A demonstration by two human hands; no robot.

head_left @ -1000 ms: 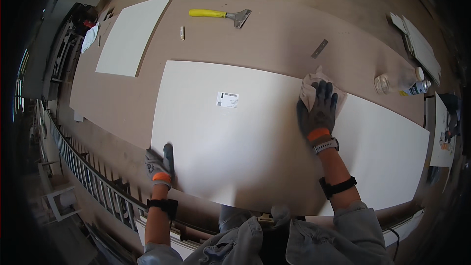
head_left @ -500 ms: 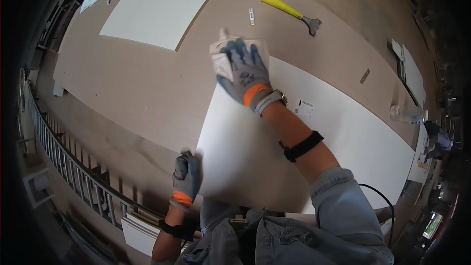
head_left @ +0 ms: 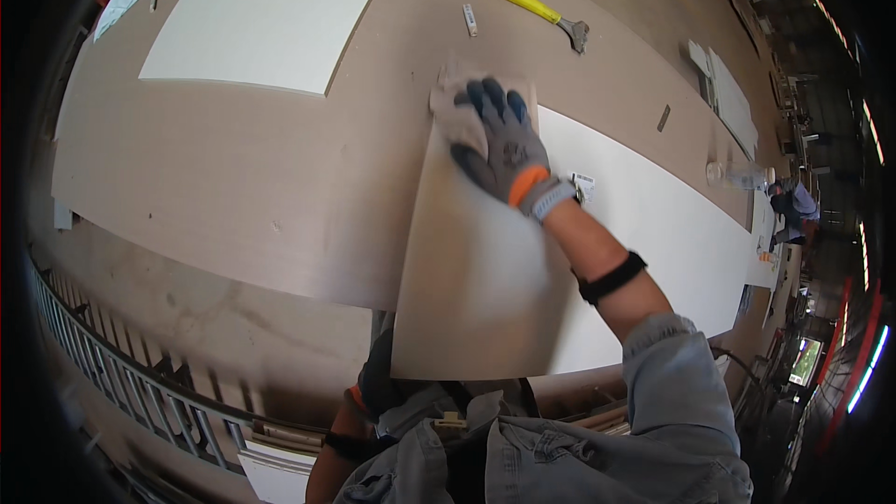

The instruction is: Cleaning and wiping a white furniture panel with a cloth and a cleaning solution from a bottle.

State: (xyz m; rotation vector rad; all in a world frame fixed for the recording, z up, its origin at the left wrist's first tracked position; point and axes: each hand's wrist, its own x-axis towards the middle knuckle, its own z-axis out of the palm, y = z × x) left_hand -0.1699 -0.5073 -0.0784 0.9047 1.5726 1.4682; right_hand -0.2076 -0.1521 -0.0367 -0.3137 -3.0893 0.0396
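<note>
My right hand [head_left: 507, 135], in a grey glove with dark blue fingertips, presses a crumpled pale cloth [head_left: 457, 117] at the far left corner of a large white panel [head_left: 653, 233]. The thumb and fingers lie over the cloth, slightly spread. A small printed label [head_left: 583, 187] is stuck on the panel beside my right wrist. My left hand [head_left: 376, 381] is low down at the panel's near left corner. Only a dark part of its glove and the orange cuff show, and its fingers are hidden.
Beyond the cloth lie a yellow-handled tool [head_left: 532, 5] with a grey metal head and a small white stick-like item [head_left: 469, 21]. Another white panel [head_left: 271, 19] rests at the far left. A clear bottle [head_left: 737, 175] lies at right; a roller conveyor [head_left: 140, 383] runs along the left.
My left hand has moved from beside the panel's left edge to its near corner, mostly out of sight. My right hand and the cloth sit farther right in the picture, and the whole view has shifted.
</note>
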